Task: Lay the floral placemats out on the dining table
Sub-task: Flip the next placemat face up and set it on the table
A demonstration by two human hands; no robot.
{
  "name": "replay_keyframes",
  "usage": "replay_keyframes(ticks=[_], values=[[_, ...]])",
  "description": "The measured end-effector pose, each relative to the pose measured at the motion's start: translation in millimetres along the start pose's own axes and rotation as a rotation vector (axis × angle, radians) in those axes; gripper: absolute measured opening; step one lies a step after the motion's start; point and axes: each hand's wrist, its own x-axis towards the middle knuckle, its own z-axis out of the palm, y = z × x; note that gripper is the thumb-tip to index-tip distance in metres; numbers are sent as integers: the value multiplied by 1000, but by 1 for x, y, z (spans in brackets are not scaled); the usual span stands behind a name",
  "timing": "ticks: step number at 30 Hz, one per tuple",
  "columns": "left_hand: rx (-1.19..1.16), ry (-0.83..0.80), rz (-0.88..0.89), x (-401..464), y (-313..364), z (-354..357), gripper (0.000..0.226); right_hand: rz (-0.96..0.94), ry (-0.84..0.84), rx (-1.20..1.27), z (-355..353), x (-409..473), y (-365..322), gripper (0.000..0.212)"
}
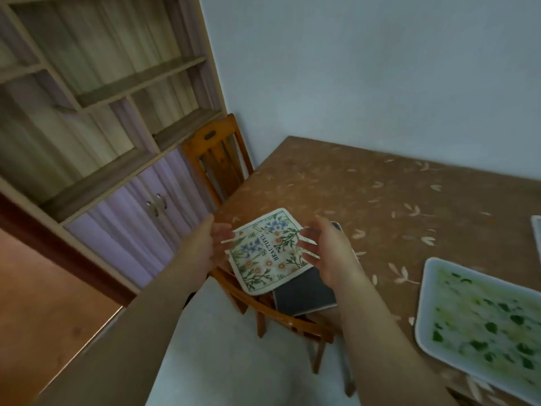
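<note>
A square floral placemat (268,250) printed with the word BEAUTIFUL lies on the near left corner of the dining table (380,194), partly overhanging the edge. Beneath it a dark grey mat (304,294) sticks out over a chair. My left hand (209,247) is at the placemat's left edge with its fingers apart. Fingers spread, my right hand (325,247) reaches over the placemat's right edge. Neither hand clearly grips the mat. A green-patterned placemat (480,317) lies flat on the table at the right.
A brown leaf-print cloth covers the table. One wooden chair (218,159) stands at the table's far left side, another (278,315) below the corner. A shelf unit with lilac doors (131,206) fills the left wall. The edge of another mat (537,230) shows far right.
</note>
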Motion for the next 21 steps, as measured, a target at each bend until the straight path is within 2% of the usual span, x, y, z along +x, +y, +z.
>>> replay_keyframes(ticks=[4, 10, 13, 21], values=[[108, -114, 52, 57, 36, -21, 49, -67, 106, 66, 31, 17, 8, 37], [257, -320, -6, 120, 43, -34, 52, -37, 241, 105, 57, 38, 27, 37], [311, -372, 24, 158, 55, -38, 52, -54, 330, 164, 69, 60, 26, 37], [471, -486, 19, 287, 81, -37, 51, -53, 430, 316, 125, 167, 28, 43]])
